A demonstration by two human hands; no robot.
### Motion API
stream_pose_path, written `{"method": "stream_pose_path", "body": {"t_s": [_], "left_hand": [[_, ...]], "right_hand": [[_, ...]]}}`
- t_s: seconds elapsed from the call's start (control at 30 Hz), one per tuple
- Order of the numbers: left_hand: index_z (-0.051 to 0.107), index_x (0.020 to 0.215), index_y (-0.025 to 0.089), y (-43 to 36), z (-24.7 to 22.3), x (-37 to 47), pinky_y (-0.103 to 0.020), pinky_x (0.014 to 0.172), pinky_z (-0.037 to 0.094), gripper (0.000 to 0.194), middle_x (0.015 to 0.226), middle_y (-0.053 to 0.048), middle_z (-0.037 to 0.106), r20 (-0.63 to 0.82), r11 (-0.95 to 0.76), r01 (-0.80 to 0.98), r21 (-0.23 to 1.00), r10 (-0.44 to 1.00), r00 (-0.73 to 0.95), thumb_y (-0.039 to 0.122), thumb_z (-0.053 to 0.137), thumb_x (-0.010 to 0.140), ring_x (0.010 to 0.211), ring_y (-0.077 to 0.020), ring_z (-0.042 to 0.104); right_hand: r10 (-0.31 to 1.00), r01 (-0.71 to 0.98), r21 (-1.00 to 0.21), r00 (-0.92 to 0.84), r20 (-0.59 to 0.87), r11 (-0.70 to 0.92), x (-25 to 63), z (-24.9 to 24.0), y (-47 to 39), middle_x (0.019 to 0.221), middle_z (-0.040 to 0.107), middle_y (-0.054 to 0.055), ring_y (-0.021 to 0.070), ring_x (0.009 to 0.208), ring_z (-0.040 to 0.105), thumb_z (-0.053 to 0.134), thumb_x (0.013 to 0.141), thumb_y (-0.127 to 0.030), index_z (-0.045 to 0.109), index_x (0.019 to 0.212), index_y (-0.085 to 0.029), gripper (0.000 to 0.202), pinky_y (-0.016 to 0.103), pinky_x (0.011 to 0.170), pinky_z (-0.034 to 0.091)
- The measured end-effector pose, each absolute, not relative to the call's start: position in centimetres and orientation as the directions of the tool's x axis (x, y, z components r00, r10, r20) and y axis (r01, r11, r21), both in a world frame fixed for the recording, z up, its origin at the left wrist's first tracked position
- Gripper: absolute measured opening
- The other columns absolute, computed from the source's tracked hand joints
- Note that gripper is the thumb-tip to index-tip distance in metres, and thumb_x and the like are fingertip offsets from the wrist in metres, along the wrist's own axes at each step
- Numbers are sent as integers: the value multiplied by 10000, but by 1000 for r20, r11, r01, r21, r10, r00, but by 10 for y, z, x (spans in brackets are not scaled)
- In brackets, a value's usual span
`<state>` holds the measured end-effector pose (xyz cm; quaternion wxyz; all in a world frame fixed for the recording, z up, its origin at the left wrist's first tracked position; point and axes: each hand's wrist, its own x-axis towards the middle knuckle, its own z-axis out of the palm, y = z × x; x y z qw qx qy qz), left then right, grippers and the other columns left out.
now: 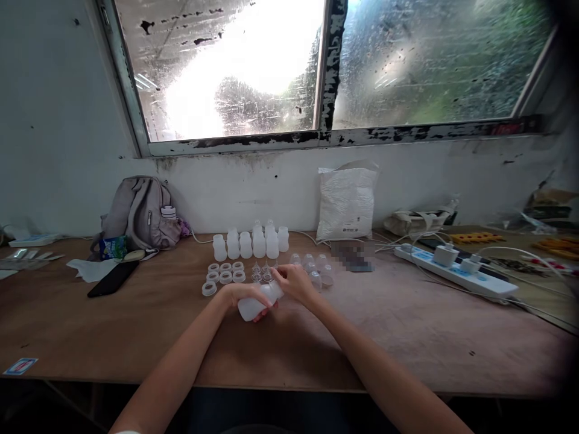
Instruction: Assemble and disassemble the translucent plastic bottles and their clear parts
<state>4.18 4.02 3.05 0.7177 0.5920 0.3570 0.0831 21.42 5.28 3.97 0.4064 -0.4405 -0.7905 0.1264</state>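
A white translucent baby bottle [250,308] lies tilted above the table, its neck toward the upper right. My left hand [244,293] is wrapped around its body. At the neck end, my right hand [293,282] is closed, with fingers pinched at the bottle's mouth; whatever small part they grip is hidden. Just beyond the hands stand several clear bottle nipples [256,272], partly covered by my right hand. Left of them lie rows of white collar rings [225,277], and clear dome caps [322,264] are grouped on the right. More baby bottles [245,246] stand upright behind, some with nipples on top.
A grey backpack [140,211] and a black phone [113,279] are on the left. A white plastic package [346,202] leans on the wall. To the right, a power strip [456,274] with chargers trails cables across the brown table [407,343].
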Motion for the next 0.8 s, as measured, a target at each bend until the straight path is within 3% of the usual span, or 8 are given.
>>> {"method": "stream_pose_path", "body": {"t_s": [0.1, 0.17, 0.27, 0.33, 0.43, 0.57, 0.73, 0.8], "left_hand": [[584, 846, 150, 41, 34, 36, -266, 445, 431, 265, 568, -1, 587, -478, 270, 395, 878, 492, 727, 285, 644, 626, 457, -148, 556], [596, 836, 151, 43, 35, 32, -269, 437, 429, 262, 569, -5, 589, -519, 267, 445, 855, 458, 722, 306, 640, 629, 454, -153, 558], [606, 819, 157, 46, 35, 26, -268, 430, 430, 251, 555, -4, 587, -546, 262, 480, 838, 441, 712, 333, 625, 641, 445, -155, 557], [610, 818, 157, 47, 35, 23, -268, 428, 434, 252, 546, -4, 586, -559, 264, 493, 829, 435, 706, 342, 617, 646, 437, -155, 556], [613, 813, 149, 46, 36, 20, -260, 425, 435, 251, 544, -6, 585, -555, 274, 482, 832, 442, 705, 336, 610, 646, 433, -151, 556], [613, 810, 146, 46, 35, 18, -244, 416, 431, 255, 551, -5, 582, -541, 300, 451, 841, 486, 686, 344, 604, 649, 441, -146, 558], [608, 812, 144, 47, 32, 15, -255, 419, 440, 269, 537, 4, 575, -534, 324, 426, 845, 470, 703, 341, 613, 629, 440, -146, 545], [609, 805, 139, 47, 31, 15, -256, 418, 439, 271, 537, 4, 572, -526, 328, 414, 849, 454, 719, 341, 613, 624, 439, -146, 543]], "right_hand": [[840, 473, -708, -426, 337, 524, 215, 42, 50, 317, 448, -11, 92, 325, 398, 446, 735, -528, 474, 416, -169, 481, 217, 393, 230], [835, 403, -831, -535, 127, 385, 216, 42, 48, 314, 478, -11, 92, 284, 417, 446, 714, -581, 523, 505, -164, 473, 202, 349, 249], [726, 376, -916, -669, -160, 144, 218, 43, 46, 422, 584, 30, 112, 312, 499, 460, 669, -637, 568, 714, -150, 501, 173, 303, 265], [645, 381, -922, -722, -253, 65, 219, 43, 45, 492, 615, 53, 126, 369, 548, 467, 659, -644, 565, 788, -145, 524, 160, 305, 302], [628, 348, -936, -741, -239, 55, 219, 43, 46, 579, 625, 62, 135, 447, 579, 540, 654, -574, 562, 837, -136, 476, 169, 336, 376], [649, 181, -969, -760, -27, 170, 220, 45, 45, 722, 604, 19, 115, 567, 577, 697, 582, -372, 536, 950, -170, 449, 164, 390, 436], [670, 149, -982, -742, -34, 115, 221, 50, 43, 781, 571, 39, 112, 584, 581, 564, 710, -420, 550, 965, -164, 362, 169, 389, 444], [655, 125, -980, -756, 7, 154, 221, 51, 43, 822, 575, 45, 121, 645, 582, 604, 685, -380, 569, 940, -164, 336, 179, 438, 467]]}}
